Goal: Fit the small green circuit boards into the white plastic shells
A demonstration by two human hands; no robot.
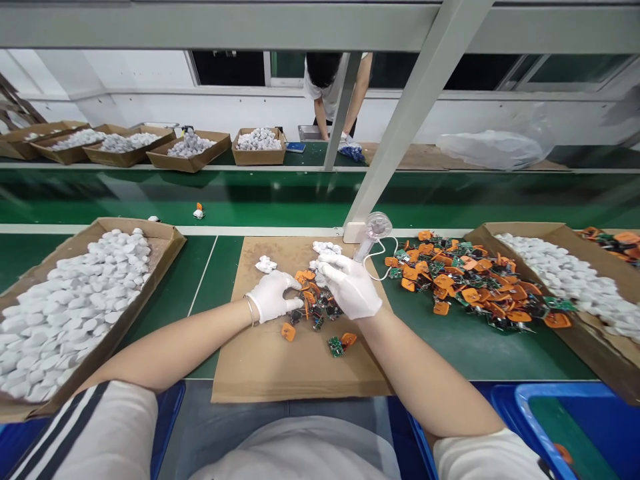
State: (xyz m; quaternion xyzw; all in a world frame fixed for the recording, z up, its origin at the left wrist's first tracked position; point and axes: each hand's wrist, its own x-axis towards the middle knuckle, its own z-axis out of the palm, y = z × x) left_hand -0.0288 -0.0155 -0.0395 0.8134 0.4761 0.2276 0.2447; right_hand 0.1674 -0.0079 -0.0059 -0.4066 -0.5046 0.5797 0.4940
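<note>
On a sheet of brown cardboard [270, 367] lies a small heap of orange plastic parts joined to green circuit boards [315, 300]. My left hand [274, 297], in a white glove, rests at the heap's left side, thumb and fingers apart. From the right, my gloved right hand [353, 287] reaches over the heap's upper edge. Its fingers are stretched and parted, close to small white pieces [327, 248]; contact under the fingertips is hidden. Another white cluster [266, 265] sits beyond my left hand. One orange part [289, 331] and a board with an orange part [340, 345] lie nearer me.
Cardboard trays of white pieces stand left [75, 300] and right [570, 273]. A large pile of orange-and-green assemblies [470, 280] lies right. A small clear fan [377, 227] stands by a slanted metal post [415, 100]. Across the line, a person [330, 87] bends over the bench.
</note>
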